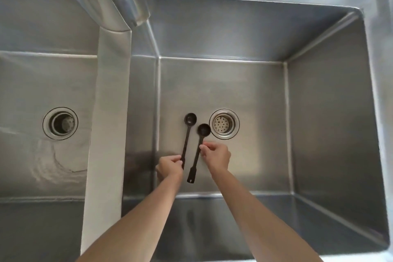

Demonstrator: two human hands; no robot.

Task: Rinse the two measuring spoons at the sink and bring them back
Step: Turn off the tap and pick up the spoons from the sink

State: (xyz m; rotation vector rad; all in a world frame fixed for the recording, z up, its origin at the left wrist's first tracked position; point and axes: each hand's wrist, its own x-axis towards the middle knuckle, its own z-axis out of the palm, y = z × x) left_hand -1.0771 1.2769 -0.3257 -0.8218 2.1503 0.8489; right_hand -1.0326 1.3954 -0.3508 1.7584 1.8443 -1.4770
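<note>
My left hand [171, 165] pinches the smaller dark, slim-handled plastic measuring spoon [187, 134] low on its handle; my right hand [217, 155] pinches the larger dark spoon [198, 149] mid-handle. Both hang over the steel sink basin [319, 134]. Judged light, stiff, probably slippery when wet: grip handles, not bowls.

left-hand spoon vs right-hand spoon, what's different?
The left hand pinches the left spoon near its handle end; the right hand pinches the right spoon closer to its bowl, so that handle's tail hangs free below the fingers. The left spoon's bowl sits farther from the person and looks slightly smaller; the right spoon's bowl lies beside the strainer drain. Both are dark, long-handled, and held over the right basin.
</note>
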